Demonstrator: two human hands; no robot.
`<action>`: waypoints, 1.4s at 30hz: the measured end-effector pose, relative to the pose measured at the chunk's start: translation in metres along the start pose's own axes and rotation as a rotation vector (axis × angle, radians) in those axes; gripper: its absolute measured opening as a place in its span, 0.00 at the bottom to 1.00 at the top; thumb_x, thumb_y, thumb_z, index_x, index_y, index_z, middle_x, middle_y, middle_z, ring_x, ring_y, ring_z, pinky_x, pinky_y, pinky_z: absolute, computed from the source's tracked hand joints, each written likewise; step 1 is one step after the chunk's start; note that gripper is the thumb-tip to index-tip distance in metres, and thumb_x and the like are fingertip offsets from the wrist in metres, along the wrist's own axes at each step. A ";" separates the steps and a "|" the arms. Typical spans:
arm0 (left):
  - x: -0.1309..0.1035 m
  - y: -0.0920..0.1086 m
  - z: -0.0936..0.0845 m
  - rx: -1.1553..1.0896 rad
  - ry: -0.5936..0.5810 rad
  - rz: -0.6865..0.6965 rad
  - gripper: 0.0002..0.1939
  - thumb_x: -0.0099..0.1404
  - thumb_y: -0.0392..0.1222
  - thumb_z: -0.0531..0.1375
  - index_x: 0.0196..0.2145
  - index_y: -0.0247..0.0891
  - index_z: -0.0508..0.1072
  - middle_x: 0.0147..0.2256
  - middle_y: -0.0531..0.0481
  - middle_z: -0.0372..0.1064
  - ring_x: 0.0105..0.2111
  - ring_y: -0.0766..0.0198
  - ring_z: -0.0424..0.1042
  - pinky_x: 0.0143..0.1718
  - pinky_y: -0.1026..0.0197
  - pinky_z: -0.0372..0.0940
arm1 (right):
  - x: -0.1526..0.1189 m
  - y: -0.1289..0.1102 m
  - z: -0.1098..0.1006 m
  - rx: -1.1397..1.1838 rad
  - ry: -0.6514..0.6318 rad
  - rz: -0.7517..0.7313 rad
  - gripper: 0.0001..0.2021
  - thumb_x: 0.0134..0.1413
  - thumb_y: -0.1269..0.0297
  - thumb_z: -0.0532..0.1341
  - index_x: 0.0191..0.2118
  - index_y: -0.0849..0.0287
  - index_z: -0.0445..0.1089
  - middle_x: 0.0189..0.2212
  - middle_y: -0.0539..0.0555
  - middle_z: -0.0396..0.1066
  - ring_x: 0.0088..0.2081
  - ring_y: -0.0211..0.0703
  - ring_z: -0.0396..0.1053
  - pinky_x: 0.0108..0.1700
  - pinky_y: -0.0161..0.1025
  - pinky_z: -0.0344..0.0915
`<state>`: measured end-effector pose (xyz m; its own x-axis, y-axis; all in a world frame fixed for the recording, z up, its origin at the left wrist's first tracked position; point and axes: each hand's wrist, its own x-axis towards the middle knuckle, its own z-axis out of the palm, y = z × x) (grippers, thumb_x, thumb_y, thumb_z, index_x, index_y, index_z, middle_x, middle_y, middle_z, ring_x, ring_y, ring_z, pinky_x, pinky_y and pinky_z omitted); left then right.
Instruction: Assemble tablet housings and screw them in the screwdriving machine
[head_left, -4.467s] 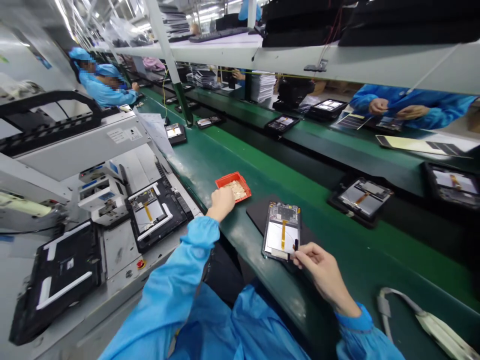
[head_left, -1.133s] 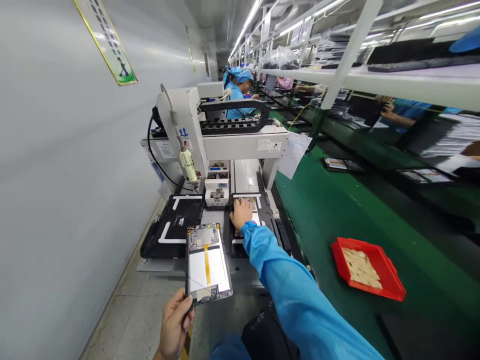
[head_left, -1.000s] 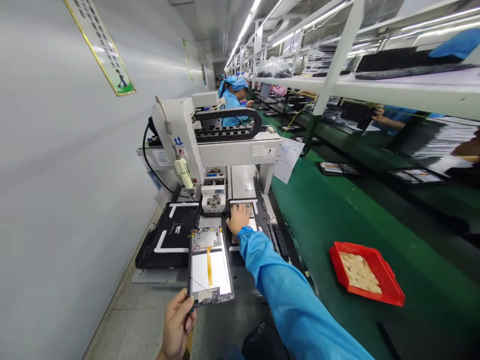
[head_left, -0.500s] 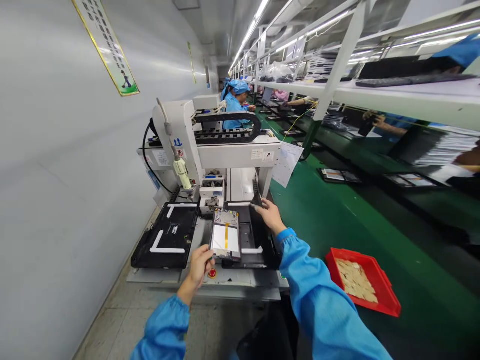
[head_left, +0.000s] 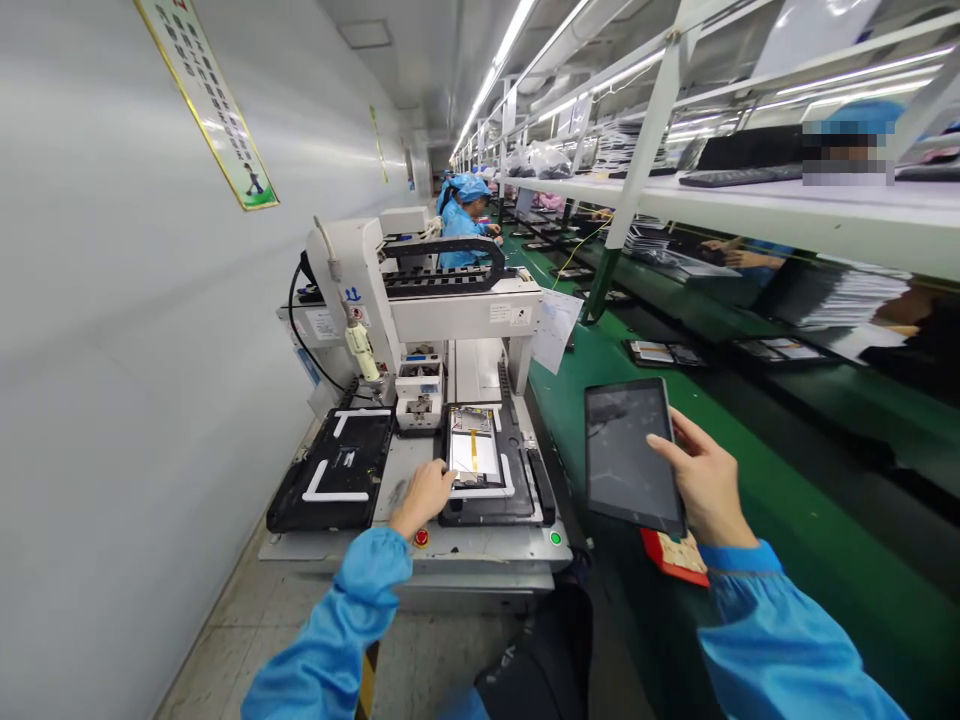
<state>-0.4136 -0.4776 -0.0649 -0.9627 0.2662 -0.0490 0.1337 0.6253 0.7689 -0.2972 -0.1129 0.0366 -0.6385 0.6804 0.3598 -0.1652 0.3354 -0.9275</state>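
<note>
My right hand (head_left: pixel 709 475) grips a tablet (head_left: pixel 631 455) by its right edge, thumb over the dark screen, above the green bench. At the machine, my left hand (head_left: pixel 426 497) has its fingers closed at the lower left corner of an opened tablet (head_left: pixel 486 452), whose white inside and orange strip face up. That opened tablet lies in the right black fixture (head_left: pixel 491 512), between white L-shaped corner pieces. The matching left fixture (head_left: pixel 330 470) holds only its white corner pieces.
A white gantry machine (head_left: pixel 450 312) stands behind the fixtures, with a red button (head_left: pixel 421 538) and a green button (head_left: pixel 555 538) in front. A red bin (head_left: pixel 679 572) is partly hidden under the held tablet. Co-workers in blue (head_left: pixel 459 225) sit farther along the bench.
My right hand has moved right from the right fixture, carrying the dark-screened tablet away. With my left hand at its corner, the opened tablet has shifted right and now lies in that fixture.
</note>
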 end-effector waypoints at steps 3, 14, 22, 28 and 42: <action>-0.019 0.004 -0.003 0.195 0.030 0.117 0.15 0.66 0.35 0.52 0.49 0.38 0.72 0.53 0.39 0.69 0.56 0.52 0.63 0.54 0.53 0.56 | -0.025 -0.008 -0.027 0.073 0.048 0.167 0.32 0.40 0.57 0.72 0.56 0.51 0.73 0.52 0.56 0.74 0.49 0.57 0.74 0.46 0.50 0.74; -0.108 0.042 0.085 0.400 -0.180 0.536 0.22 0.64 0.28 0.49 0.51 0.37 0.72 0.52 0.40 0.70 0.54 0.53 0.64 0.57 0.52 0.57 | -0.133 -0.052 -0.154 -0.264 0.152 0.372 0.31 0.36 0.48 0.72 0.52 0.41 0.76 0.41 0.60 0.79 0.35 0.64 0.77 0.30 0.57 0.74; -0.102 0.079 0.161 0.540 -0.433 0.455 0.21 0.59 0.26 0.52 0.49 0.33 0.71 0.52 0.34 0.70 0.54 0.49 0.67 0.53 0.51 0.60 | -0.216 -0.022 -0.242 -0.648 0.133 0.154 0.23 0.45 0.54 0.64 0.51 0.44 0.74 0.49 0.59 0.75 0.43 0.60 0.75 0.45 0.60 0.72; -0.107 0.077 0.162 0.607 -0.472 0.474 0.20 0.59 0.25 0.48 0.45 0.31 0.70 0.46 0.31 0.72 0.52 0.44 0.67 0.51 0.44 0.60 | -0.257 -0.030 -0.238 -0.855 0.121 0.154 0.26 0.50 0.71 0.52 0.56 0.59 0.68 0.52 0.59 0.70 0.53 0.50 0.68 0.57 0.50 0.65; -0.298 0.135 0.240 -0.815 -1.036 -0.347 0.37 0.44 0.44 0.75 0.52 0.40 0.72 0.44 0.42 0.78 0.43 0.50 0.78 0.42 0.56 0.71 | -0.289 -0.012 -0.245 -0.745 0.010 0.301 0.17 0.62 0.58 0.58 0.55 0.56 0.69 0.53 0.57 0.70 0.54 0.47 0.67 0.57 0.43 0.62</action>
<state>-0.0521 -0.2962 -0.0997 -0.2536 0.8347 -0.4889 -0.5998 0.2609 0.7564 0.0734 -0.1542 -0.0319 -0.5687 0.8153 0.1091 0.5605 0.4812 -0.6740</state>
